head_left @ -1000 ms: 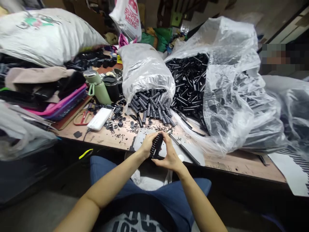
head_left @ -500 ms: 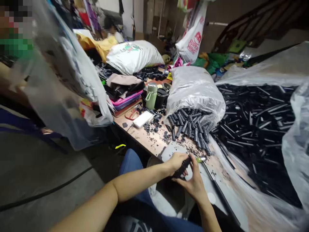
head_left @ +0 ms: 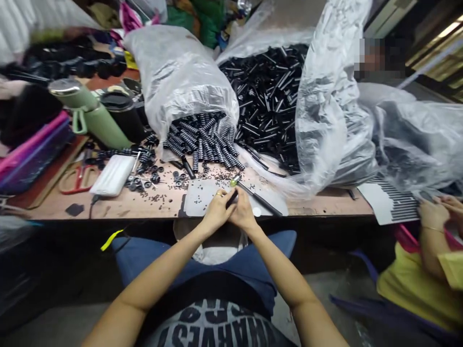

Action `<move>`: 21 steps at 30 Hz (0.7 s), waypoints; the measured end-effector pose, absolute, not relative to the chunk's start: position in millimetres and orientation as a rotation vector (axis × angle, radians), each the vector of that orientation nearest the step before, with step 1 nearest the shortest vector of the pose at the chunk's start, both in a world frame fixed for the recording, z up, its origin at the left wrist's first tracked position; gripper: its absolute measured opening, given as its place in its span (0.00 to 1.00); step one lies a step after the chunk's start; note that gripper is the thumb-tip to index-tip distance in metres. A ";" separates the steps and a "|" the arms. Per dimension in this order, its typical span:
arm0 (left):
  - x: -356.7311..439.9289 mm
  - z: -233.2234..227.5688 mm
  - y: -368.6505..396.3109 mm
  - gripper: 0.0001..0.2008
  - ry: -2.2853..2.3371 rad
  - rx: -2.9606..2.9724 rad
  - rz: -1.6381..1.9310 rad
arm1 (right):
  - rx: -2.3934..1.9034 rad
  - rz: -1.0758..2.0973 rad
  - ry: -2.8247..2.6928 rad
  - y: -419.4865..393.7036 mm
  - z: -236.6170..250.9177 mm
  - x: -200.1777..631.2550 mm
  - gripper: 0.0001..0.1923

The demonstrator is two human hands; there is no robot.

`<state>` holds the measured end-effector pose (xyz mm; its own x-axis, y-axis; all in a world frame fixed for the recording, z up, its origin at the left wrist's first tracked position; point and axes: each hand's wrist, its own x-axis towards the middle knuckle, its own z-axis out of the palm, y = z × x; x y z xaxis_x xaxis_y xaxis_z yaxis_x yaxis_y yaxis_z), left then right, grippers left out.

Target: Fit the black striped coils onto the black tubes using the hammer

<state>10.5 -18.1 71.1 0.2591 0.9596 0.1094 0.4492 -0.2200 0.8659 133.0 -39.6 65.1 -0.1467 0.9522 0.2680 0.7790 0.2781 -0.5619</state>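
My left hand point(head_left: 216, 212) and my right hand point(head_left: 241, 213) meet at the near edge of the wooden table point(head_left: 144, 205). Together they grip a small black ribbed part point(head_left: 232, 196), mostly hidden by the fingers. Both hands hover over a grey mat point(head_left: 198, 195). A long black tool with a yellow-green tip point(head_left: 253, 193) lies on the mat just right of my hands. Behind them, ribbed black parts point(head_left: 202, 140) spill from a clear plastic bag point(head_left: 177, 72).
A large clear bag of black tubes point(head_left: 267, 96) fills the back right. At left are a green bottle point(head_left: 90, 115), a black cup point(head_left: 123, 115), red scissors point(head_left: 74, 176), a white power bank point(head_left: 113, 174) and small loose black rings point(head_left: 152, 176). Another person's hand point(head_left: 432, 214) works at far right.
The camera has swung back from the left to face the table. My hands have closed tighter around the black part, which now shows less.
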 end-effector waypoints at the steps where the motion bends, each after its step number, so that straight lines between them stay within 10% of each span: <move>1: 11.9 65.5 -18.4 0.25 1.341 1.972 0.807 | -1.585 0.370 -1.997 -40.3 61.4 135.8 0.43; 10: -3.3 48.7 -5.5 0.19 1.373 2.699 0.580 | -2.325 0.049 -1.948 -24.0 83.5 205.1 0.13; 21: 2.8 52.5 -15.6 0.23 1.406 2.681 0.420 | -2.314 0.464 -1.960 -95.2 103.9 187.1 0.17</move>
<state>2.8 -15.6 52.5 0.5398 0.8174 0.2013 0.7939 -0.5738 0.2011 187.1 -95.2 103.9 0.1387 0.9737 -0.1807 0.9514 -0.1816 -0.2487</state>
